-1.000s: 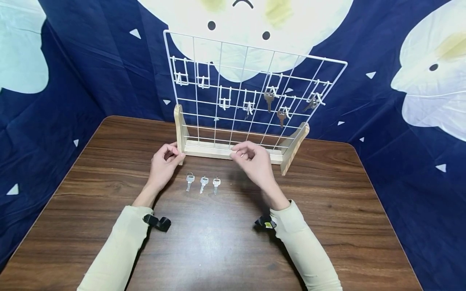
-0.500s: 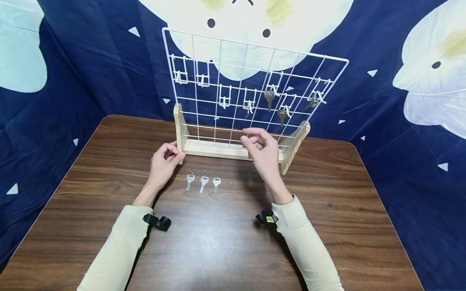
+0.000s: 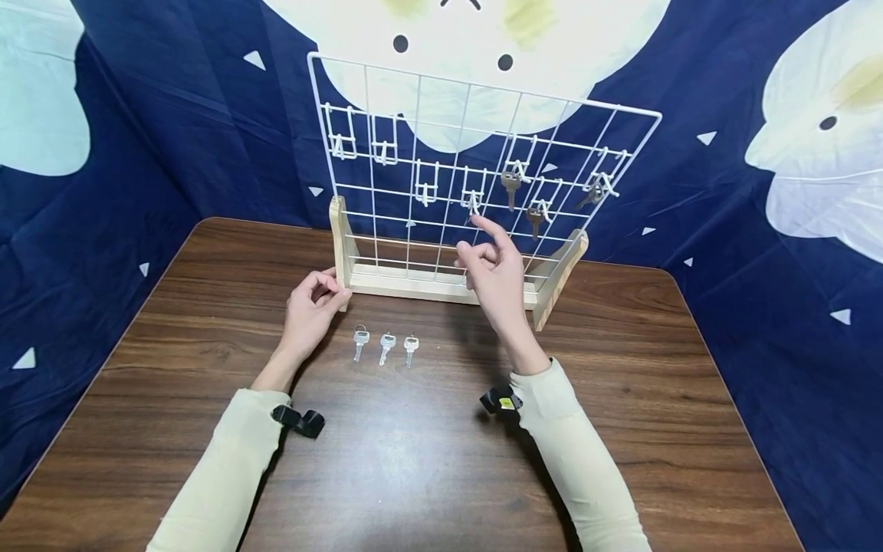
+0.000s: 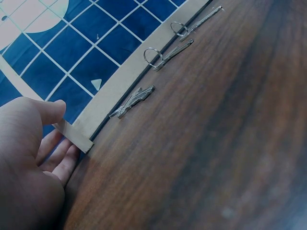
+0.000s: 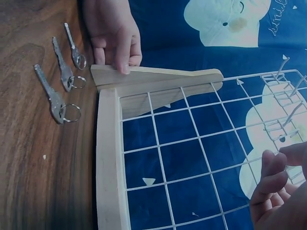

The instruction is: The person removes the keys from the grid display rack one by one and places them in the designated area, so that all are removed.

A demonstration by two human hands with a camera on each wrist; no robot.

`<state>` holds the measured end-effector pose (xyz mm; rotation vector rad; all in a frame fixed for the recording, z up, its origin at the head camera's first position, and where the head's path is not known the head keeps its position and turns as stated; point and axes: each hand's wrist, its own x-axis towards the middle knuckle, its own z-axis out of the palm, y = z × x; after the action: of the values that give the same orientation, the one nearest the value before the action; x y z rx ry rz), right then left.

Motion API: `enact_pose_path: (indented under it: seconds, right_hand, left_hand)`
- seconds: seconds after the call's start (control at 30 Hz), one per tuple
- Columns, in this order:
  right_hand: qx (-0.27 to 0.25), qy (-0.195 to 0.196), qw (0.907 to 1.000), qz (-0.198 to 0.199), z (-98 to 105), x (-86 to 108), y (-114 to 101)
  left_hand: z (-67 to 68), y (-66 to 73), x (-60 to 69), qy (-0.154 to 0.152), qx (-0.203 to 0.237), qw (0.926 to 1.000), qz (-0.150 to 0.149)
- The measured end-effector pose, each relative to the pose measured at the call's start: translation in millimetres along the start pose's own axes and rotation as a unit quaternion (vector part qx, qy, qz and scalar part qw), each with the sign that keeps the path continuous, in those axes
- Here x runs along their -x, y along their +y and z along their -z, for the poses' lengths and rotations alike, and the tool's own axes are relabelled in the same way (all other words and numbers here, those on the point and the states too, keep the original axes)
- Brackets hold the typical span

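A white wire grid rack [image 3: 486, 96] stands in a wooden base [image 3: 407, 287] with two side legs. My left hand [image 3: 308, 310] grips the left wooden leg [image 5: 144, 74] near its foot, thumb on one side and fingers on the other. My right hand [image 3: 498, 272] is raised before the grid. Its index finger reaches up to a lower middle hook [image 3: 472, 198], where a small dark thing is mostly hidden at the fingertip; contact is hard to tell. Its other fingers bend loosely, with nothing visible in them. Three keys [image 3: 388, 349] with rings lie in a row on the table.
Several white hooks hang on the grid, such as the upper left hook [image 3: 341, 146]. Toward the right, keys hang from hooks, including a brownish key [image 3: 510, 188]. A patterned blue cloth [image 3: 207, 115] backs the brown wooden table [image 3: 386, 475].
My right hand has moved right and up along the grid, and its index finger has straightened toward the hook. The left hand stays on the wooden leg.
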<state>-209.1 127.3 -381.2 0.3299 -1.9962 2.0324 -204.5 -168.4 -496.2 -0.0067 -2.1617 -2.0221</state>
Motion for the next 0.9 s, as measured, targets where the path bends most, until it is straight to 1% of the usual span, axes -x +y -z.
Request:
enact_pose_path:
  seconds: [0.23,0.53,0.73,0.9]
  right_hand:
    - [0.023,-0.003,0.9997,-0.001,-6,-4.8,-4]
    - [0.023,0.012,0.9997,-0.005,-9,-10.7,-4]
    - [0.024,0.011,0.9996,0.011,-9,-12.8,-4]
    - [0.027,0.024,0.9991,0.022,-9,-13.3,-8]
  left_hand:
    - [0.6,0.7,0.1,0.001,-0.004,1.0,-0.003]
    - [0.7,0.6,0.8,-0.001,-0.001,1.0,-0.003]
    - [0.4,-0.4,0.3,0.002,-0.002,1.0,-0.005]
    - [0.4,-0.9,-0.1,0.001,-0.002,1.0,-0.006]
